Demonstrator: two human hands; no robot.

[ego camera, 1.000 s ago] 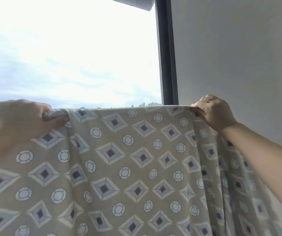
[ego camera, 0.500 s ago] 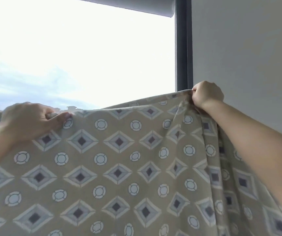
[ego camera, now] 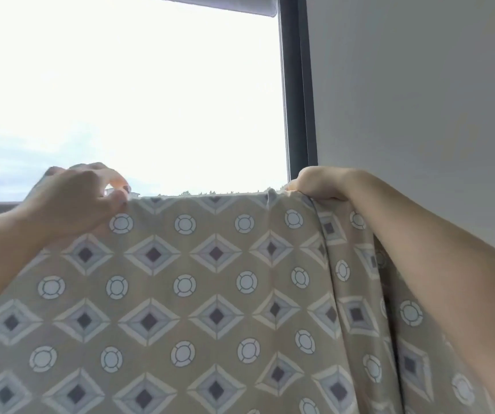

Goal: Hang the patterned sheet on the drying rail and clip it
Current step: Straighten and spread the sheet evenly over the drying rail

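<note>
The patterned sheet, beige with grey diamonds and pale circles, hangs in front of me and fills the lower half of the view. Its top edge runs straight and level between my hands. The drying rail is hidden under the fabric. My left hand pinches the top edge at the left; a small pale thing shows between its fingertips, and I cannot tell whether it is a clip. My right hand grips the bunched top edge at the right, where the sheet falls in folds below my forearm.
A bright window lies behind the sheet, with a dark frame post just left of my right hand. A rolled blind sits at the window's top. A plain grey wall fills the right side.
The sheet's top edge has gone from slanting up to the right to level and taut. My left fingers have come up over the edge and now pinch there.
</note>
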